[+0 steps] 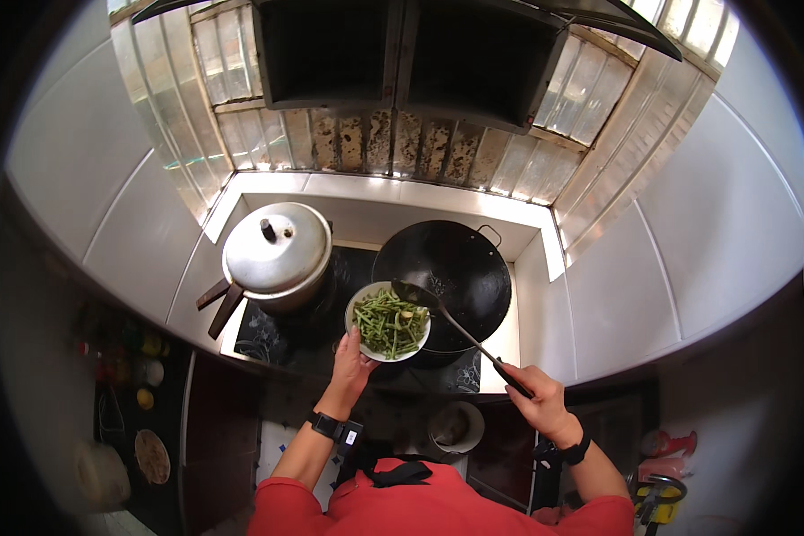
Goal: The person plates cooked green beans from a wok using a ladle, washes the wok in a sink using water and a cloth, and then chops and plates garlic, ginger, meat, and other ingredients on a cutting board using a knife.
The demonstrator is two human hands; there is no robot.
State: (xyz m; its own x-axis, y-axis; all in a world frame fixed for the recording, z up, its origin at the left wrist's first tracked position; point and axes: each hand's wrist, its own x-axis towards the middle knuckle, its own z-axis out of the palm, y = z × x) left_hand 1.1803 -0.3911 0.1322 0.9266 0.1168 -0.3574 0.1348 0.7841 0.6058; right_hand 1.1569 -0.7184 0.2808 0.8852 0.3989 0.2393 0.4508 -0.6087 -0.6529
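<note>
My left hand [354, 365] holds a white bowl [370, 350] by its near left rim, thumb on the edge. Cut green beans [390, 325] fill the bowl, which is over the near left edge of a black wok [469, 268]. With my right hand [539, 398] I grip the black handle of a metal cooking ladle [465, 328]. The ladle's dark head is at the bowl's far rim, beside the beans; whether it touches them I cannot tell. Inside the wok a few small bits and a wet sheen show.
A pressure cooker [278, 251] stands on the left of the black glass hob [268, 338], its handles pointing toward the near left. Tiled walls flank the hob, and a range hood [402, 60] hangs beyond. A white bucket [476, 429] is below the counter. A plate [152, 457] lies at the left.
</note>
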